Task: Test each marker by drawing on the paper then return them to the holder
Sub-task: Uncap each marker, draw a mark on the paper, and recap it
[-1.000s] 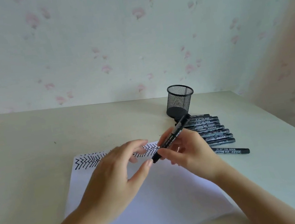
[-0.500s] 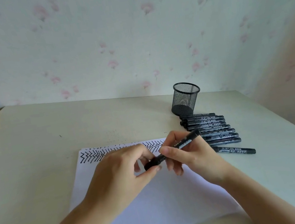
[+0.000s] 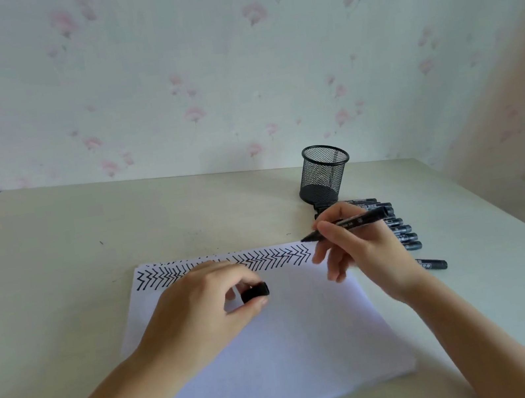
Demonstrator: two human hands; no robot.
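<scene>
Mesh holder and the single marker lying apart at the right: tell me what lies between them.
In the head view, a row of capped markers lies side by side between the mesh holder and the single marker; the right hand partly hides them.

Single head-worn wide-angle view, forward and down, close over the table (image 3: 57, 268), wall (image 3: 231, 65) behind.

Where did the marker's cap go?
The cap is pinched in the left hand, over the paper, just below the zigzag row.
</scene>
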